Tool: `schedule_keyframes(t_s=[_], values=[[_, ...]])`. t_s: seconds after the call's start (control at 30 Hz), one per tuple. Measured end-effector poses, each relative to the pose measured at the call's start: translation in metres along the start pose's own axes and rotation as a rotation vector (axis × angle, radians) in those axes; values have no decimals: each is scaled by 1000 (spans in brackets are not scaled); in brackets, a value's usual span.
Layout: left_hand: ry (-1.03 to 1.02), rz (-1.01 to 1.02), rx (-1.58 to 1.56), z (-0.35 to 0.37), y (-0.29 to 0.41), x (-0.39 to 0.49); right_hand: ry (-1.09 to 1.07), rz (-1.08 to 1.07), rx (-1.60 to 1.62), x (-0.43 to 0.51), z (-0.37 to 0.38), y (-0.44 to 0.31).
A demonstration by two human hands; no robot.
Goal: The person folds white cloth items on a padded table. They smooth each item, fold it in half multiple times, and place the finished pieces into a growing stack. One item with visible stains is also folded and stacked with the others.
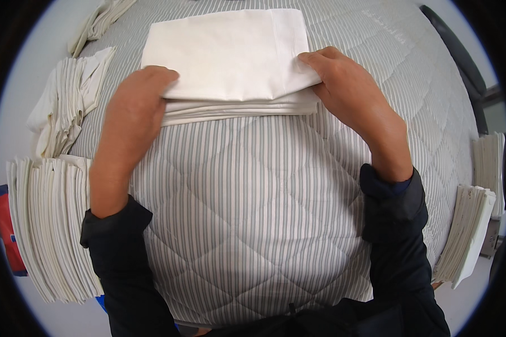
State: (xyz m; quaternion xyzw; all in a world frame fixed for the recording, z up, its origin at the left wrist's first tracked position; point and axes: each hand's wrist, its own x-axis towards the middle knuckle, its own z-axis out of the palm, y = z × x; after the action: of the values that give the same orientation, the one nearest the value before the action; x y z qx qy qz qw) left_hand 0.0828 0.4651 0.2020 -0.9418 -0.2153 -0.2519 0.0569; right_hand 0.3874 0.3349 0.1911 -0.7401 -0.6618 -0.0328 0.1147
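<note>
A folded white cloth (pixel 223 54) lies across the far middle of the striped quilted surface. My left hand (pixel 141 92) grips its near left corner, thumb on top and the other fingers hidden beneath. At the near right corner my right hand (pixel 339 78) pinches the cloth's edge, which is lifted a little there. Beneath it, several folded layers of white cloth (pixel 240 110) show along the near side. Whether the top piece is apart from these layers at the back cannot be seen.
At the left stand a tall stack of folded white cloths (pixel 53 227) and a looser, rumpled pile (pixel 67 101). More folded cloth (pixel 103 21) lies at the far left. Stacks of white cloth (pixel 463 234) line the right edge. A dark curved object (pixel 453 46) borders the far right.
</note>
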Motion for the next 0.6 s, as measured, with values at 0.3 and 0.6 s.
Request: schedule_keyframes(t_s=[0.3, 0.6], values=[[44, 77, 139, 35, 30, 7, 119, 120, 363, 23, 22, 17], [33, 49, 94, 44, 31, 6, 293, 106, 572, 40, 53, 35]])
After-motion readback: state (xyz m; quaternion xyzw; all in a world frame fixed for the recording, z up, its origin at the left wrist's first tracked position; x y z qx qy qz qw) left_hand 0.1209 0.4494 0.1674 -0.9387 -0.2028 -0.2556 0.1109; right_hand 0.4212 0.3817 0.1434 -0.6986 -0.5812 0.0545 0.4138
